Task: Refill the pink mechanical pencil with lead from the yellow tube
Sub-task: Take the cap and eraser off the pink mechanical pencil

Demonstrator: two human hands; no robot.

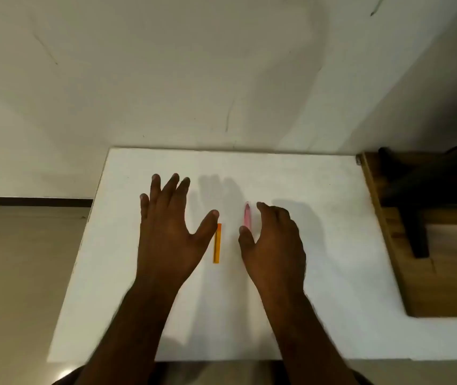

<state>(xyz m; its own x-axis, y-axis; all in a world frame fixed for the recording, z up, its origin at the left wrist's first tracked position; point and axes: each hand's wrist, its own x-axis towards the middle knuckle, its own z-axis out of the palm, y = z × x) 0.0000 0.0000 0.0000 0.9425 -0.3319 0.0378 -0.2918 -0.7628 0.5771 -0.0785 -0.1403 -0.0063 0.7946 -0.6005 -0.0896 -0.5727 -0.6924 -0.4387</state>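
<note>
From the head camera, a white desk [318,245] stands against a pale wall, and both task things lie on it between the two hands. The yellow tube [217,245] lies lengthwise, pointing away from the person, just beside the thumb of the left hand [169,234]. That hand is spread flat with fingers apart and holds nothing; whether the thumb touches the tube I cannot tell. The pink mechanical pencil [247,216] lies roughly parallel to the tube, a little farther up the desk. The right hand [274,243] is cupped over it, thumb and fingers apart on either side of the barrel, not yet closed on it. The two things seem laid side by side so each hand can take its own. I judge the task has not started: nothing is lifted or opened. A wooden piece [443,273] sits at the right edge.
</note>
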